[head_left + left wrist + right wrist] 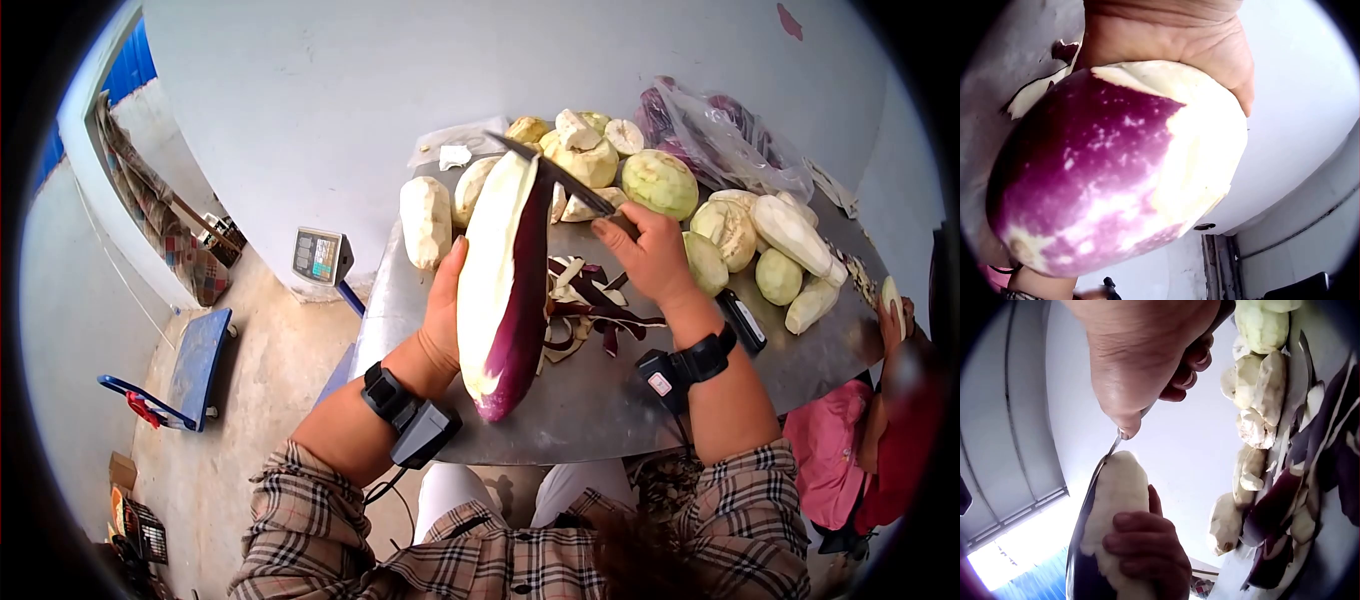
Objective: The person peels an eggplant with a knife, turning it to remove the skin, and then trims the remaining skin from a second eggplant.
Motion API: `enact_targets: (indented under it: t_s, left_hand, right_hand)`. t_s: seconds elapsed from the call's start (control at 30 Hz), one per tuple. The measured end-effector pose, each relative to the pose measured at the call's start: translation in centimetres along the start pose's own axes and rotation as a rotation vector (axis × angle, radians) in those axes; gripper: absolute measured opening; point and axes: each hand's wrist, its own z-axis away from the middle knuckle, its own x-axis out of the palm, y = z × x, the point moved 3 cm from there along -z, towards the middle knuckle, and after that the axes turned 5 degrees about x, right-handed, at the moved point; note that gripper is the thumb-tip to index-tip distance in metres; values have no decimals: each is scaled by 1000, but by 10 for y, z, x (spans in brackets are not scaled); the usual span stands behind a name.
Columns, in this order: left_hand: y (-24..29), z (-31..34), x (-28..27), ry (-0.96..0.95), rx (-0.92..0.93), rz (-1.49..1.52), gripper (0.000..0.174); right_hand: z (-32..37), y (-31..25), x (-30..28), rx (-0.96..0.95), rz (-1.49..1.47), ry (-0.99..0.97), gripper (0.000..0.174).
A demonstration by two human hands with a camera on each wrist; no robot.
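Note:
A large eggplant (492, 290), part white flesh and part purple skin, stands tilted over the metal table. My left hand (441, 310) grips its left side; in the right wrist view several left fingers (1141, 540) curl round the peeled flesh. My right hand (652, 258) holds a long dark knife (565, 178) by its handle, the blade lying across the eggplant's upper end. In the left wrist view the purple lower end of the eggplant (1085, 169) fills the middle, under the palm (1166, 37).
Purple and white peelings (590, 305) lie on the metal table (590, 420). Peeled vegetables (660, 184) and a plastic bag of purple ones (720, 135) stand along the back and right. A scale display (322, 256) and blue cart (200, 365) are left. Another person's hand (893, 322) is at right.

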Motion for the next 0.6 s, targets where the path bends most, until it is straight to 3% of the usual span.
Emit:
enact_targets:
  t_s: [0.3,0.37,0.4,0.43,0.6]
  left_hand:
    - [1,-1,5,-259,8,119,69]
    - [3,-5,-15,-53,98,-169,79]
    - [1,-5,-15,-82,110,-294,84]
    - [1,-8,-15,-97,159,-402,88]
    - [-4,-3,14,-51,240,-674,95]
  right_hand:
    - [-8,34,2,286,-135,0,45]
    - [-6,29,11,319,-487,-72,41]
    - [-3,23,15,339,-660,-107,40]
    - [4,8,15,404,-713,-153,34]
    - [19,-35,29,281,-921,-267,41]
